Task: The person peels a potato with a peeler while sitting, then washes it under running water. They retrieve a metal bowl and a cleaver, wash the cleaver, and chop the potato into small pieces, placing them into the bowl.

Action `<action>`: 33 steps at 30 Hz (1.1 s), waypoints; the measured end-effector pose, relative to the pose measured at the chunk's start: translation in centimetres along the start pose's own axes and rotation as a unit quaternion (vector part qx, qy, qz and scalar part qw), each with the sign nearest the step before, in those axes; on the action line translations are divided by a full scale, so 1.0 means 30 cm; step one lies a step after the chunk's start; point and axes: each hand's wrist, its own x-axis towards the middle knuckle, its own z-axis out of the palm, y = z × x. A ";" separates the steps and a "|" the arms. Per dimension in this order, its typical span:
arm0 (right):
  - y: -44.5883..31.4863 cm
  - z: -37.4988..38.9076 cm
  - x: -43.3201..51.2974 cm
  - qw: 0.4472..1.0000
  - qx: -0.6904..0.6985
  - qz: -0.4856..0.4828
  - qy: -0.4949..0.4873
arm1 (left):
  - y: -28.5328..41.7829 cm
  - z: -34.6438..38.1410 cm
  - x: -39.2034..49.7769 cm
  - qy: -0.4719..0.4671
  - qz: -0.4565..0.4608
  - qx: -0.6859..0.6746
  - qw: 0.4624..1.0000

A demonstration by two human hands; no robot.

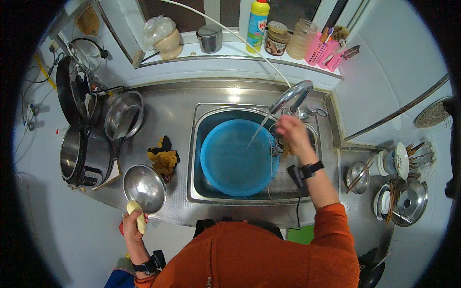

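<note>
My left hand (pixel 134 225) grips a pale yellow, oblong piece of produce (pixel 136 216), apparently peeled, at the counter's front edge. Its upper end overlaps the near rim of a stainless steel bowl (pixel 144 187). Something red shows partly behind that hand. Beside the faucet (pixel 291 95), my right hand (pixel 290 131) is blurred, its fingers curled; whether it touches the faucet or holds anything is unclear. A stream of water (pixel 258 131) runs from the spout into a blue plastic basin (pixel 216 135), which holds water and sits in the steel sink (pixel 192 180).
A crumpled yellow and black cloth (pixel 165 160) lies left of the sink. Beyond it are a strainer (pixel 122 102), an electric cooker (pixel 86 158) and a hanging pan (pixel 68 90). Bowls (pixel 401 160) and a pot lid (pixel 410 201) stand right. Bottles and jars (pixel 276 39) line the windowsill.
</note>
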 end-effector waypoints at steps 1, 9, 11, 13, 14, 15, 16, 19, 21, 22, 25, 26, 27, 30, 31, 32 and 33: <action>0.025 0.070 -0.012 0.998 0.021 0.006 -0.062 | 0.003 0.001 0.003 0.021 -0.005 0.016 1.000; 0.019 0.134 0.078 0.829 -0.536 -0.144 -0.069 | 0.003 -0.037 -0.013 0.005 0.017 -0.037 0.999; -0.001 0.037 0.051 0.690 -0.709 -0.138 -0.048 | 0.000 -0.055 -0.033 0.013 0.021 -0.044 0.999; -0.045 -0.066 0.067 0.618 -0.778 -0.114 0.015 | 0.004 -0.075 -0.054 0.064 0.017 -0.031 0.997; -0.066 -0.125 0.065 0.598 -0.790 -0.117 0.074 | 0.003 -0.082 -0.061 0.051 0.015 -0.033 0.998; -0.082 -0.174 0.073 0.561 -0.818 -0.080 0.102 | 0.007 -0.091 -0.069 0.068 0.010 -0.032 0.997; -0.094 -0.222 0.079 0.545 -0.827 -0.087 0.110 | 0.009 -0.100 -0.075 0.088 0.006 -0.033 0.996; -0.110 -0.320 0.095 0.513 -0.853 -0.017 0.091 | 0.017 -0.128 -0.086 0.105 0.017 -0.030 0.994; -0.109 -0.334 0.091 0.516 -0.850 0.013 0.106 | 0.016 -0.143 -0.083 0.068 0.025 -0.074 0.995; -0.106 -0.323 0.082 0.516 -0.850 0.001 0.105 | 0.016 -0.151 -0.083 0.057 0.030 -0.085 0.994; -0.110 -0.236 0.034 0.525 -0.848 -0.002 0.065 | 0.007 -0.184 -0.085 0.064 0.040 -0.102 0.992; -0.107 -0.192 0.017 0.537 -0.843 -0.015 0.020 | 0.003 -0.196 -0.088 0.065 0.041 -0.103 0.992; -0.097 -0.142 -0.001 0.546 -0.837 -0.027 -0.025 | -0.001 -0.208 -0.091 0.068 0.041 -0.106 0.991; -0.060 0.024 -0.020 0.751 -0.625 -0.101 -0.185 | -0.013 -0.247 -0.100 0.070 0.037 -0.110 0.991; -0.006 0.105 -0.001 0.839 -0.511 -0.014 -0.186 | -0.018 -0.258 -0.102 0.068 0.036 -0.114 0.991; 0.056 0.191 0.012 0.915 -0.348 0.052 -0.199 | -0.025 -0.269 -0.102 0.067 0.034 -0.118 0.990; 0.101 0.255 -0.002 0.717 -0.653 -0.100 -0.225 | -0.035 -0.281 -0.106 0.068 0.021 -0.114 0.991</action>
